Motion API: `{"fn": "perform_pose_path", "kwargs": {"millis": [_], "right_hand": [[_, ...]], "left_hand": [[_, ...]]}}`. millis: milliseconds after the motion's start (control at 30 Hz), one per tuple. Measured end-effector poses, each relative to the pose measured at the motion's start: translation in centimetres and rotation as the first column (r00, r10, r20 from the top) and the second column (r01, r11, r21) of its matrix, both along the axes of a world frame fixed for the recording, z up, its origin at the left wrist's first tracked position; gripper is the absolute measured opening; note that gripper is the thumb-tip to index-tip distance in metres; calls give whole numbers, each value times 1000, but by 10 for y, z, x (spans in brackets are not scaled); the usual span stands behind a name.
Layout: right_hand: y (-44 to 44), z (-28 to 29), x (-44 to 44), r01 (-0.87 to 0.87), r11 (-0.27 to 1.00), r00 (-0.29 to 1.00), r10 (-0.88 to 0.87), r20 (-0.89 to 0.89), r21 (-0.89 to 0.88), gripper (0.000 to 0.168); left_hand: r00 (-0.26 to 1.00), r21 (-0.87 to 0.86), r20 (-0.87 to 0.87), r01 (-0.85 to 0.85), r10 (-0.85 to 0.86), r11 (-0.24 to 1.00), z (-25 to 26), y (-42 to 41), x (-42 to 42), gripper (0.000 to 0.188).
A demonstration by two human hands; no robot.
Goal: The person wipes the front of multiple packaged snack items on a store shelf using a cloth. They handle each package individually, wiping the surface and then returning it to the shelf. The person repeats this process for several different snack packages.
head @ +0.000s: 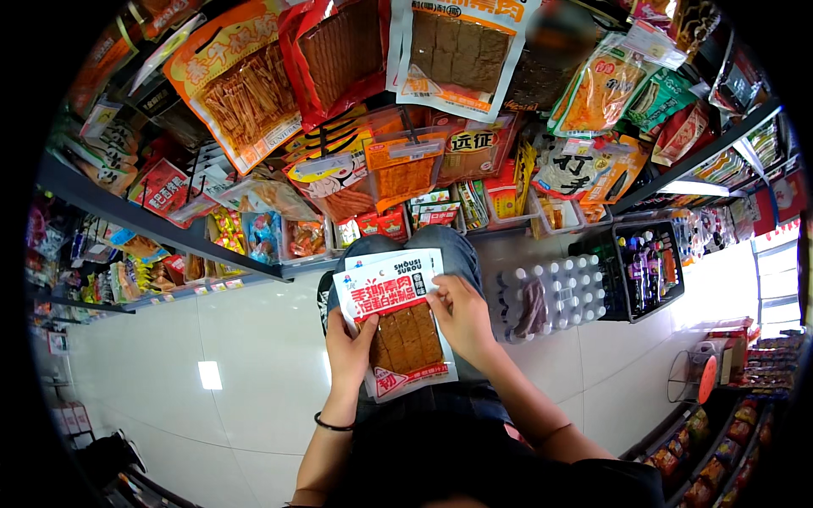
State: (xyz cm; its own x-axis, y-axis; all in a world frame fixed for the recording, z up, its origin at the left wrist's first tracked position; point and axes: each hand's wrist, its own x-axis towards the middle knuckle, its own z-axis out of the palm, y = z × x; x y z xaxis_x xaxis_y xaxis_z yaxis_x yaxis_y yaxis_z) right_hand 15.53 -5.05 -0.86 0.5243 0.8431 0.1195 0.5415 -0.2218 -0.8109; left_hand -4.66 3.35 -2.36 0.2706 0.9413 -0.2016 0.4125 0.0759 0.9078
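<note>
A stack of flat, clear-windowed snack packets [406, 336], with brown pressed slabs showing in the top one, lies over my lap. My left hand [350, 348] grips its left edge, the thumb lying on the front. At the upper right edge my right hand [458, 314] holds the packets with bent fingers. Behind the top packet another white edge sticks out; how many there are cannot be told. Just beyond my knees [438, 238] hang rows of similar packets, among them a large white-edged one [460, 57] and an orange one [235, 89] on the rack.
Plastic bins of small snacks [305, 240] line the lowest shelf. Right of my knees stand a shrink-wrapped pack of bottles [552, 298] and a black crate of bottles [651, 273]. A dark shelf edge [159, 225] runs at the left. More snack shelving [711, 463] stands at the lower right.
</note>
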Motion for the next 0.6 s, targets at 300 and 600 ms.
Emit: {"fn": "perform_pose_path", "kwargs": {"millis": [300,600], "right_hand": [[-18,7,9,60,994,995,-53,-79,88,33],[-37,19,7,21,996,988,-7,-157,88,30]], "left_hand": [[854,-121,497,-109,156,987,-8,1,-4,10],[895,104,444,-104,47,989,28,-11,3,14]]}}
